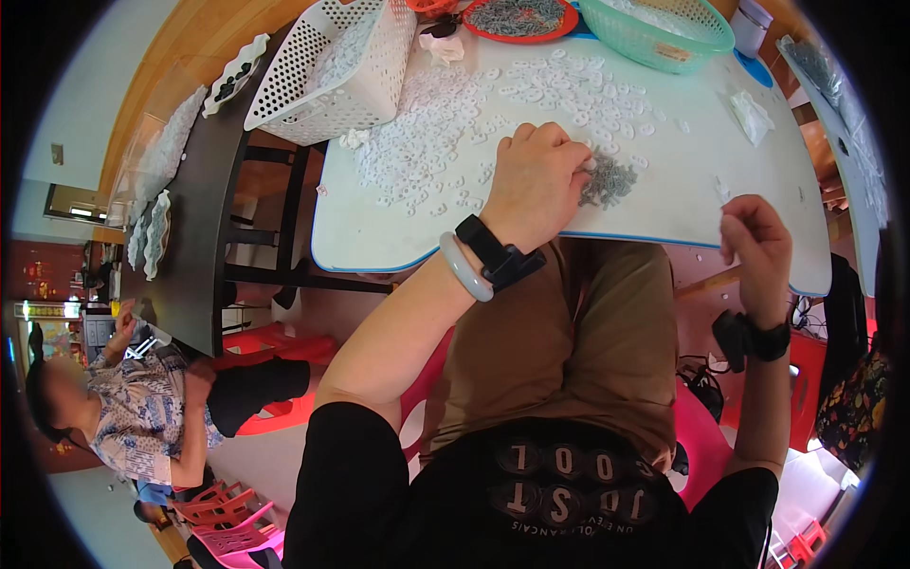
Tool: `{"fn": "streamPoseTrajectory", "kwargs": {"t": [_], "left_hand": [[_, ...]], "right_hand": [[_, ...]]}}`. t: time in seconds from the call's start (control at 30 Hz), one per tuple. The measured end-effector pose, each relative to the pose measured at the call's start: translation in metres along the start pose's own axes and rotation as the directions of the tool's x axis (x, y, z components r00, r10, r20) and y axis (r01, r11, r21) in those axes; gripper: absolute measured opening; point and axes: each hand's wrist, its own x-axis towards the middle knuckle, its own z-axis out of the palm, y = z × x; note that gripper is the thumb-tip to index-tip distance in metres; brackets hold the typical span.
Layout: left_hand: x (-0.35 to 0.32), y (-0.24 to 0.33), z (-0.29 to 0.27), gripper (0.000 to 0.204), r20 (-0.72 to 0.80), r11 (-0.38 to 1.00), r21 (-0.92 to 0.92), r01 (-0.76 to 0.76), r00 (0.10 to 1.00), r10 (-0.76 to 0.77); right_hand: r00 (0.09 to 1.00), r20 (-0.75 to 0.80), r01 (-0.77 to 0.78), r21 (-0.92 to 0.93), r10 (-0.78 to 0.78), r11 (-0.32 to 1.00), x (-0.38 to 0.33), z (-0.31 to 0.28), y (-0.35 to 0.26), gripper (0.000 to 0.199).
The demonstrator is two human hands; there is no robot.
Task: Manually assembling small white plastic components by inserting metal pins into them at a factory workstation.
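My left hand (540, 180) is over the table, its fingers bent together in a pinch. A small white plastic piece (590, 164) shows at its fingertips. Right beside them lies a pile of thin grey metal nails (611, 180). My right hand (758, 242) is at the table's near right edge, thumb and fingers pressed together. What it holds, if anything, is too small to make out. A little white piece (722, 188) lies just beyond its fingertips. Many small white ring- or hook-shaped plastic clips (417, 142) are spread across the left and far parts of the table.
A white perforated basket (327, 104) of white pieces stands at the far left. Beyond are a red tray (519, 36) of grey nails and a green basket (664, 52). A crumpled white bag (752, 118) lies at right. Another person (152, 408) sits at left by a dark table (194, 218).
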Motion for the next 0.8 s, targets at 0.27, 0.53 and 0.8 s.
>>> {"fn": "streamPoseTrajectory", "kwargs": {"t": [0.27, 0.53, 0.8], "left_hand": [[-0.021, 0.003, -0.016, 0.014, -0.045, 0.998, -0.019, 0.066, 0.997, -0.066], [-0.019, 0.005, -0.006, 0.011, -0.006, 0.994, -0.021, 0.107, 0.994, -0.108], [-0.002, 0.006, 0.003, 0.012, -0.075, 0.983, -0.155, 0.100, 0.991, -0.112]], "right_hand": [[0.966, 0.249, -0.084, 0.068, 0.065, 0.994, -0.026, 0.043, -0.003, 0.006], [0.948, 0.314, -0.063, 0.010, 0.056, 0.998, -0.033, 0.051, 0.004, 0.006], [0.929, 0.360, -0.067, -0.049, 0.080, 0.997, -0.037, 0.065, 0.019, 0.007]]}}
